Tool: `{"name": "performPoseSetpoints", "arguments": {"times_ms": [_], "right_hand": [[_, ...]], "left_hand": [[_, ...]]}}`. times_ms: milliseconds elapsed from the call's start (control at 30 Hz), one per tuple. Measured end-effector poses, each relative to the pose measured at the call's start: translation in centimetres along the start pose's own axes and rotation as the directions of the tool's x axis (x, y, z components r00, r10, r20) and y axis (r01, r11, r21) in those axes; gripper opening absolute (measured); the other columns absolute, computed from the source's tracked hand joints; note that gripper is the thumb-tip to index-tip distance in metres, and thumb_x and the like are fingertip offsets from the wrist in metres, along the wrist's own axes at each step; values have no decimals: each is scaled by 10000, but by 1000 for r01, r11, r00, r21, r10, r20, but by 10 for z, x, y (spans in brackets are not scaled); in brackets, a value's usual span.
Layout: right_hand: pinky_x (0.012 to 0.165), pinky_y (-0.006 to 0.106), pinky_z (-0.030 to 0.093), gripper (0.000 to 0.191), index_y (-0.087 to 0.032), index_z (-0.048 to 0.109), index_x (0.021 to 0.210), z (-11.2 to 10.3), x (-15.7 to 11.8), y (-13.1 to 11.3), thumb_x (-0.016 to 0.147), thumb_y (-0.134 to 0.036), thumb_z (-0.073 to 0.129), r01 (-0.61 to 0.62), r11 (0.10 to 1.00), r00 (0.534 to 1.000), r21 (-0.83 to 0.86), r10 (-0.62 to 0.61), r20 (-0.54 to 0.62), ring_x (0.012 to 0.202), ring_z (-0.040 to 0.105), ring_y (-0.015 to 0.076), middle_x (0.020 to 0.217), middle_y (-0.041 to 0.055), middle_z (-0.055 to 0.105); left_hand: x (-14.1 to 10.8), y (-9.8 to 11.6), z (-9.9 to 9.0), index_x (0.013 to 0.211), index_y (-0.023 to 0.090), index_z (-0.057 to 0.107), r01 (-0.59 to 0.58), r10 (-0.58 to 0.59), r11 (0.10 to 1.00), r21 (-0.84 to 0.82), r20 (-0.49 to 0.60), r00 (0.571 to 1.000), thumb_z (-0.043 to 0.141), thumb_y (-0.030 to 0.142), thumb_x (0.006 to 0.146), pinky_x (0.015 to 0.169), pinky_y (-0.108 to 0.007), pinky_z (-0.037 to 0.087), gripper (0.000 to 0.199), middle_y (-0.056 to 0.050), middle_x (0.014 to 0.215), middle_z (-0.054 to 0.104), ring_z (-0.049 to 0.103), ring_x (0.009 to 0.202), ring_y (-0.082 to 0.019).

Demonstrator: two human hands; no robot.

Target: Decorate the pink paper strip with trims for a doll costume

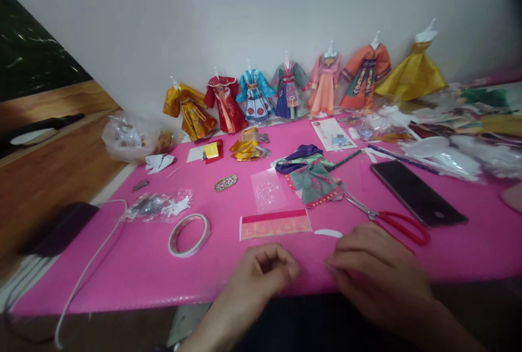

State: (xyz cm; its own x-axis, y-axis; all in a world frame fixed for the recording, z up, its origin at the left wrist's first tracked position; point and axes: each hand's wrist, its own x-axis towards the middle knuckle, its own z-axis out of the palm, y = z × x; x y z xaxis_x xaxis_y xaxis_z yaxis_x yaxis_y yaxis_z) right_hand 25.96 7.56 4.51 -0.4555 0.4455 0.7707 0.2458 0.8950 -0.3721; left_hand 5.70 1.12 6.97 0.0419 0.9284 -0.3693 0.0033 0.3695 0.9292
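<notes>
Pink table (142, 265): left hand (261, 276) curled empty, right hand (375, 276) grip unclear; scissors (391, 222), tape roll (190, 235) near.

Both hands sit at the near edge of the counter (134, 265), left hand (261, 273) just beside the right hand (375, 270). Right behind them lies a paper strip (275, 224), tape roll (190, 235) off to the left, scissors (391, 221) and phone (418, 192) behind the right one. Paper dresses (289, 91) line the wall way back.

Pink table mat (134, 265), red-handled scissors (402, 226), red-and-orange patterned paper strip (275, 224).
</notes>
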Motion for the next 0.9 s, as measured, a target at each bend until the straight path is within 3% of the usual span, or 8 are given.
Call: {"name": "performPoseSetpoints", "arguments": {"times_ms": [100,233,367,567,900], "right_hand": [[648,332,400,170,-212,624,886,-3,0,-1,919,-79,523,160,983,986,-89,-154,66,622,553,141,717,-10,680],[612,332,368,186,-189,618,875,-4,0,-2,939,-64,496,245,966,965,-87,-234,115,577,513,133,681,-13,673],[601,333,346,204,-185,629,882,-3,-2,-3,948,-55,488,251,965,961,-72,-240,135,585,491,140,682,-9,667],[606,328,356,186,-175,643,921,-2,-4,-2,963,-71,495,267,962,958,-47,-261,116,584,499,132,703,-3,683],[589,334,394,178,-201,644,938,-6,-3,-1,907,-62,538,281,956,950,-79,-266,165,564,543,128,736,-8,710]], "left_hand": [[-1,-11,10,634,158,615,53,-45,987,-151,56,997,698,351,680,542,-236,330,215,36,566,514,434,524,-94],[3,-7,14,592,158,592,99,-85,967,-235,70,994,698,372,644,507,-235,325,245,22,535,521,437,482,-93],[5,-3,17,572,157,601,132,-121,968,-214,66,990,661,305,592,482,-219,316,160,33,491,503,427,459,-87],[6,-6,15,538,163,593,92,-82,979,-182,65,995,561,203,512,469,-201,323,57,44,484,505,416,445,-78],[5,0,15,551,167,578,75,-70,989,-124,47,996,560,221,523,497,-211,336,64,46,491,498,421,465,-83]]}}
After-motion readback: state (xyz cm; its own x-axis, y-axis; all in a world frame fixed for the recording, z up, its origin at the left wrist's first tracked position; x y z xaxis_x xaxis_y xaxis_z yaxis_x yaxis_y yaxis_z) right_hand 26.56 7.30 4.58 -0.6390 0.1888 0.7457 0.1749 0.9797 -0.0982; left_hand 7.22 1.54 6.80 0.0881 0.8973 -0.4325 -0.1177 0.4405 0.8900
